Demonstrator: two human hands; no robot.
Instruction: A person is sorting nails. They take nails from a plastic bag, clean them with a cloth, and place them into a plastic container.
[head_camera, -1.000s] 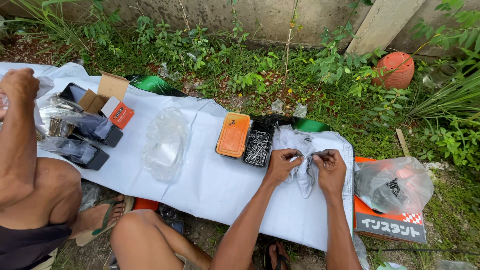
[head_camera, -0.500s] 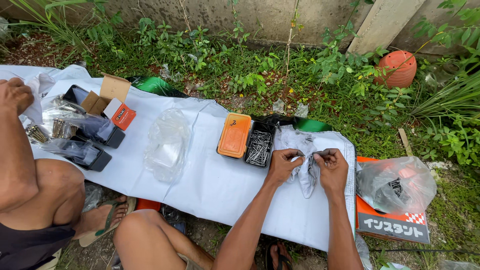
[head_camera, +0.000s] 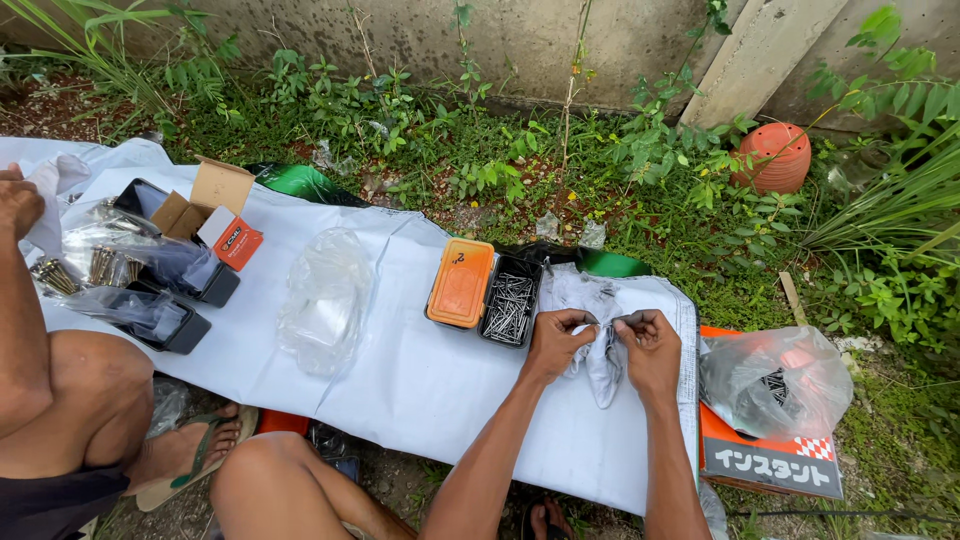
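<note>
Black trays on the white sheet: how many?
3. One black tray of nails lies beside the orange lid, just left of the left hand. Two more black trays sit at the sheet's left end under clear plastic, which may hide others.

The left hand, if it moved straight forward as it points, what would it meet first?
Probably the open black tray of nails, just ahead of the left hand, which pinches a clear plastic bag; depth is uncertain.

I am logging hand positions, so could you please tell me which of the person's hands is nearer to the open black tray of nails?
Left. The left hand sits just right of the tray of nails, nearly touching it. The right hand is farther right; both pinch the small plastic bag.
</note>
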